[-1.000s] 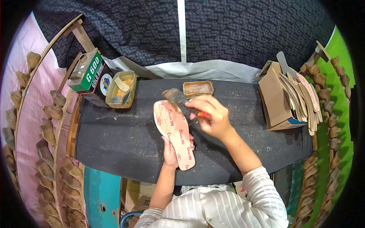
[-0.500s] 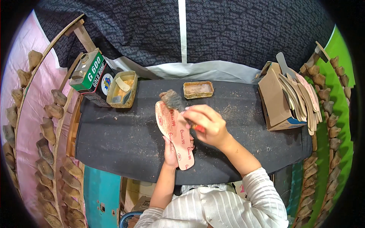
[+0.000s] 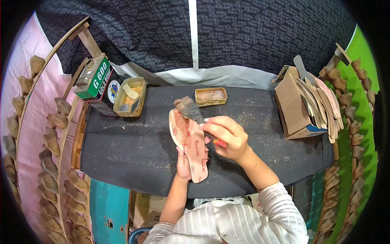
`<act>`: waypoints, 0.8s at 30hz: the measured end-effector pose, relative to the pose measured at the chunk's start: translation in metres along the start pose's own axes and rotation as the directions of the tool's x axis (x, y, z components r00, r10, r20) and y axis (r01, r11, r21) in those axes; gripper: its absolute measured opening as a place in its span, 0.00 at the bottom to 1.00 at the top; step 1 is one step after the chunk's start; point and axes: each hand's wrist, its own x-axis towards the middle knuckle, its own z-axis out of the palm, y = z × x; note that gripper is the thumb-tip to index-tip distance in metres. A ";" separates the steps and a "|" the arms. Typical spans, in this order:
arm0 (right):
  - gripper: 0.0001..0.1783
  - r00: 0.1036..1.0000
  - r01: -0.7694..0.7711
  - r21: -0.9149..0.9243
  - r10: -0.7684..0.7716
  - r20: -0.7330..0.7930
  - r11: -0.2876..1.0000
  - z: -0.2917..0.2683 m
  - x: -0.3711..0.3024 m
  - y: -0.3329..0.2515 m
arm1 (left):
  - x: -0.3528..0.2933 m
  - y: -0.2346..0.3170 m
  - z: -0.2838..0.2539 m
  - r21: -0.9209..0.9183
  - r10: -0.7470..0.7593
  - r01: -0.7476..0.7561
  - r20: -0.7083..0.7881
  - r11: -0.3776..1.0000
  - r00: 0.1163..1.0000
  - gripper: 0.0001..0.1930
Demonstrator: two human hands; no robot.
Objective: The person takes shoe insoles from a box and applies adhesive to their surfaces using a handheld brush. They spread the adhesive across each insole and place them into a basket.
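A pale pink shoe insole [image 3: 198, 162] with red printing is held over the middle of the table, its wide end pointing away from me. My left hand [image 3: 183, 166] grips it from below, thumb at the left edge and fingertips showing at the right edge. The wide end has a darker, speckled, reddish-brown coat. In my right hand [image 3: 229, 137] is a glue-caked brush [image 3: 189, 110] with a red handle end. Its dark bristles lie over the top of the insole's wide end; whether they touch the surface, I cannot tell.
A shallow tray [image 3: 211, 96] with dried residue sits beyond my hands. To the left stand a green and black can [image 3: 94, 83] and a tub [image 3: 138, 105] holding spreaders. A cardboard box [image 3: 290, 107] of sole-shaped sheets stands right. Racks of wooden shoe lasts [image 3: 51, 140] flank the table.
My right hand and the brush have shifted slightly right, and the brush now slants more. The insole has moved slightly right in my left hand.
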 end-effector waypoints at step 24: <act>0.21 0.993 0.089 0.123 -0.097 0.068 0.988 -0.004 -0.014 -0.004 | -0.002 -0.002 0.016 -0.039 0.006 -0.011 -0.136 0.999 0.991 0.39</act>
